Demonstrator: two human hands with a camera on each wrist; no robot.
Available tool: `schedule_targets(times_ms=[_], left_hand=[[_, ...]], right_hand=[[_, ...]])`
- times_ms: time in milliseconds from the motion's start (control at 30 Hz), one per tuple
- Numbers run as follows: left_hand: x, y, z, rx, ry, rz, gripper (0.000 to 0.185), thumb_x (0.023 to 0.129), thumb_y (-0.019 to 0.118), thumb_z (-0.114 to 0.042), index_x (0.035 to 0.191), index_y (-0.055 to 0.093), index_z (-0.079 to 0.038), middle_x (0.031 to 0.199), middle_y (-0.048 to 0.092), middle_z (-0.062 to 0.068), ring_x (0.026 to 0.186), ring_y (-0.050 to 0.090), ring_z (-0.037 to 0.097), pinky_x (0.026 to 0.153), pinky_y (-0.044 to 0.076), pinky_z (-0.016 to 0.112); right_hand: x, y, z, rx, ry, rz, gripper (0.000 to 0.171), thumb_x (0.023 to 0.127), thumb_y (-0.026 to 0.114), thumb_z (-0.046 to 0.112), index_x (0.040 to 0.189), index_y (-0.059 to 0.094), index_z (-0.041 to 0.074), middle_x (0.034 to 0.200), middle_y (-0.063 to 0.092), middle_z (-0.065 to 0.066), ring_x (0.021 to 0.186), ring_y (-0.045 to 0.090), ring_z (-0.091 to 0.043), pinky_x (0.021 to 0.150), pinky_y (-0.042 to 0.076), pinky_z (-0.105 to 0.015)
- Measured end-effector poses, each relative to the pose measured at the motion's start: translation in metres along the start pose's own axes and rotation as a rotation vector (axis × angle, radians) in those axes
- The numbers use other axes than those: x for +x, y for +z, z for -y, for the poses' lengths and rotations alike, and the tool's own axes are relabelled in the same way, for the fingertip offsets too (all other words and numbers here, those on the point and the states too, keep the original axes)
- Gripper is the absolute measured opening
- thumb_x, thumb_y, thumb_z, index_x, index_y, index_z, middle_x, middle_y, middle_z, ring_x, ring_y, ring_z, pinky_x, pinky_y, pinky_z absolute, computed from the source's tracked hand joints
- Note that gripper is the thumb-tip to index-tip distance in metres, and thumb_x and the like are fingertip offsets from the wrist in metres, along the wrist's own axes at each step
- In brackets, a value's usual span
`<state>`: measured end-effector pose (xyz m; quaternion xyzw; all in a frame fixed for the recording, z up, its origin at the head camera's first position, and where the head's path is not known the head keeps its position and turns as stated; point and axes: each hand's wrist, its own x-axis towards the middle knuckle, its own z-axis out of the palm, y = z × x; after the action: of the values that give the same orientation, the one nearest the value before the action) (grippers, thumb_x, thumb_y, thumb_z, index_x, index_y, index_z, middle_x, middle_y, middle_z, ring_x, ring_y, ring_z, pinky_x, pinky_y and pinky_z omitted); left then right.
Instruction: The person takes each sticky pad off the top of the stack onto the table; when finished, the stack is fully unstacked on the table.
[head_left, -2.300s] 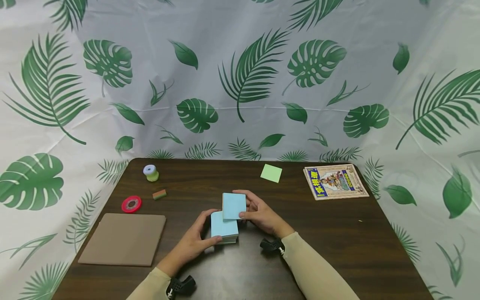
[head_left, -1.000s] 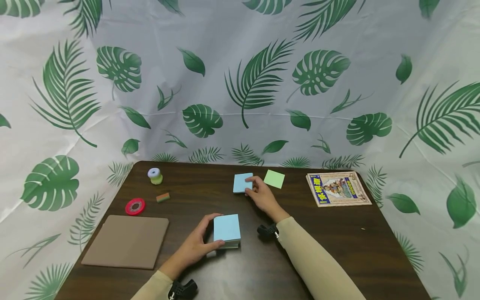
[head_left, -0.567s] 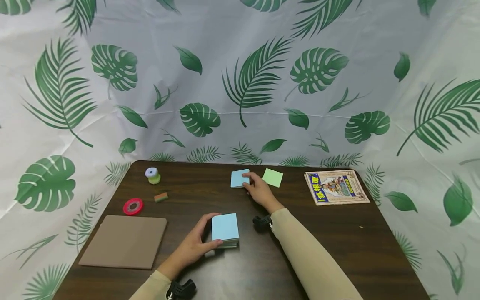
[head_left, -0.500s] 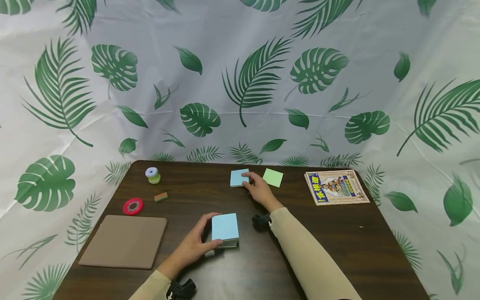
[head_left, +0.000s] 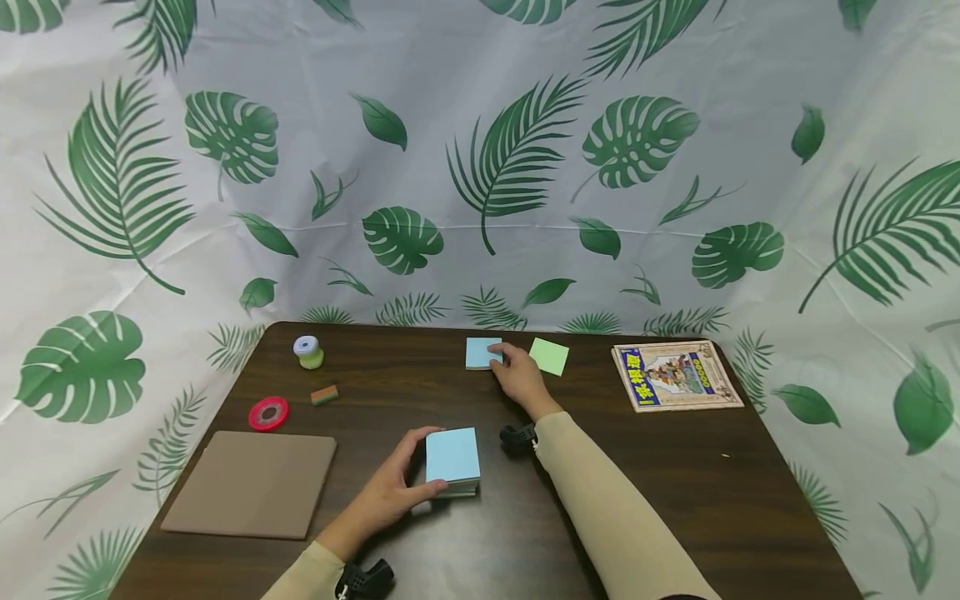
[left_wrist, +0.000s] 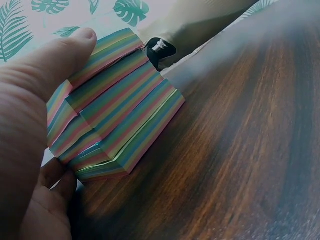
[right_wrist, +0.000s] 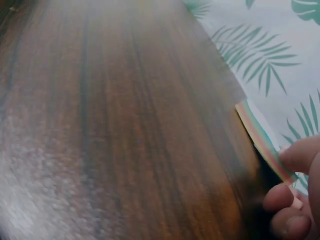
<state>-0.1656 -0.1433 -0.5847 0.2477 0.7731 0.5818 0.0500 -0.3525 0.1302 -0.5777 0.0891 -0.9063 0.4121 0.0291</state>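
Note:
My left hand (head_left: pixel 386 490) grips a stack of sticky note pads (head_left: pixel 452 454) at the table's middle, thumb at the near side and fingers round the far left. The top is light blue; in the left wrist view the stack's edges (left_wrist: pixel 120 115) show bands of several colours, and the pads are slightly askew. Farther back, my right hand (head_left: pixel 522 381) pinches the right side of a single light blue sticky note pad (head_left: pixel 478 354), close over the table near its far edge. The right wrist view shows this pad's striped edge (right_wrist: pixel 262 142) between thumb and fingers.
A green sticky note (head_left: pixel 549 356) lies just right of my right hand. Farther right is a picture booklet (head_left: pixel 677 377). On the left are a brown board (head_left: pixel 250 485), a red ring-shaped roll (head_left: pixel 268 413), a small striped block (head_left: pixel 324 396) and a blue-and-green spool (head_left: pixel 308 352).
My right hand has carried the light blue pad from over the stack to the back of the table, left of the green note, then shifted it slightly farther back. My left hand stays on the stack.

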Motion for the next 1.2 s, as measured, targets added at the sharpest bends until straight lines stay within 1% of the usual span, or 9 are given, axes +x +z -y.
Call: schedule_targets(times_ms=[67, 300, 333, 500, 633, 733, 900, 1000, 1200], left_hand=[[0.000, 0.001, -0.001, -0.009, -0.008, 0.002, 0.076, 0.098, 0.084, -0.021, 0.162, 0.043, -0.024, 0.157, 0.053, 0.003, 0.136, 0.051, 0.016, 0.114, 0.039, 0.025], [0.000, 0.004, -0.001, -0.005, -0.015, 0.004, 0.077, 0.099, 0.084, -0.022, 0.163, 0.042, -0.014, 0.157, 0.053, 0.004, 0.137, 0.051, 0.015, 0.115, 0.038, 0.024], [0.000, 0.004, 0.000, -0.002, -0.014, 0.003, 0.077, 0.099, 0.084, -0.022, 0.163, 0.042, -0.015, 0.157, 0.053, 0.005, 0.138, 0.050, 0.014, 0.115, 0.038, 0.024], [0.001, 0.004, 0.001, 0.010, -0.007, -0.003, 0.076, 0.098, 0.084, -0.022, 0.162, 0.043, -0.014, 0.156, 0.054, 0.006, 0.136, 0.051, 0.016, 0.114, 0.038, 0.024], [0.001, 0.002, 0.002, 0.024, -0.023, -0.011, 0.078, 0.097, 0.085, -0.024, 0.162, 0.043, -0.016, 0.157, 0.054, 0.003, 0.138, 0.050, 0.019, 0.115, 0.038, 0.025], [0.001, 0.002, 0.003, 0.034, -0.030, -0.016, 0.078, 0.097, 0.086, -0.025, 0.162, 0.044, -0.017, 0.157, 0.054, 0.002, 0.139, 0.050, 0.019, 0.117, 0.037, 0.027], [0.000, 0.003, 0.003, 0.041, -0.047, -0.011, 0.080, 0.096, 0.086, -0.027, 0.162, 0.043, -0.014, 0.159, 0.053, 0.001, 0.142, 0.049, 0.016, 0.118, 0.036, 0.025], [0.000, 0.003, 0.001, 0.035, -0.050, -0.014, 0.082, 0.096, 0.087, -0.028, 0.163, 0.042, -0.014, 0.161, 0.052, 0.002, 0.143, 0.048, 0.016, 0.119, 0.036, 0.025], [0.000, 0.000, -0.004, 0.040, -0.059, -0.022, 0.084, 0.095, 0.087, -0.027, 0.164, 0.041, -0.015, 0.163, 0.051, 0.003, 0.145, 0.047, 0.016, 0.119, 0.035, 0.024]], right_hand=[[-0.001, 0.000, 0.000, -0.006, 0.010, -0.019, 0.032, 0.108, 0.066, 0.022, 0.139, 0.074, 0.018, 0.081, 0.058, -0.005, 0.072, 0.049, -0.022, 0.071, 0.042, -0.038], [-0.006, 0.000, 0.003, -0.017, 0.025, -0.032, 0.033, 0.107, 0.067, 0.020, 0.139, 0.074, 0.019, 0.067, 0.052, -0.001, 0.058, 0.043, -0.018, 0.062, 0.038, -0.036], [-0.006, 0.000, 0.001, -0.006, 0.031, -0.031, 0.033, 0.107, 0.067, 0.021, 0.140, 0.074, 0.020, 0.066, 0.051, 0.000, 0.057, 0.042, -0.018, 0.061, 0.038, -0.035], [-0.010, 0.003, -0.007, 0.092, 0.020, -0.067, 0.035, 0.109, 0.067, 0.023, 0.143, 0.073, 0.021, 0.075, 0.052, -0.001, 0.062, 0.044, -0.017, 0.064, 0.039, -0.036], [-0.017, 0.007, -0.013, 0.200, -0.056, -0.141, 0.031, 0.108, 0.070, 0.020, 0.138, 0.076, 0.015, 0.081, 0.055, -0.003, 0.066, 0.048, -0.017, 0.067, 0.043, -0.033], [-0.024, 0.008, -0.015, 0.332, -0.118, -0.168, 0.030, 0.108, 0.070, 0.018, 0.136, 0.075, 0.008, 0.083, 0.058, -0.007, 0.064, 0.053, -0.017, 0.065, 0.049, -0.029], [-0.040, 0.004, -0.018, 0.564, -0.160, -0.108, 0.032, 0.109, 0.070, 0.023, 0.133, 0.073, 0.001, 0.084, 0.060, -0.022, 0.057, 0.054, -0.018, 0.052, 0.049, -0.029], [-0.051, 0.001, -0.015, 0.591, -0.165, -0.040, 0.033, 0.109, 0.070, 0.029, 0.126, 0.075, 0.001, 0.087, 0.062, -0.027, 0.055, 0.052, -0.016, 0.046, 0.046, -0.031], [-0.069, 0.001, -0.003, 0.565, -0.219, 0.102, 0.036, 0.110, 0.068, 0.031, 0.120, 0.074, -0.003, 0.083, 0.060, -0.027, 0.054, 0.050, -0.013, 0.045, 0.044, -0.030]])
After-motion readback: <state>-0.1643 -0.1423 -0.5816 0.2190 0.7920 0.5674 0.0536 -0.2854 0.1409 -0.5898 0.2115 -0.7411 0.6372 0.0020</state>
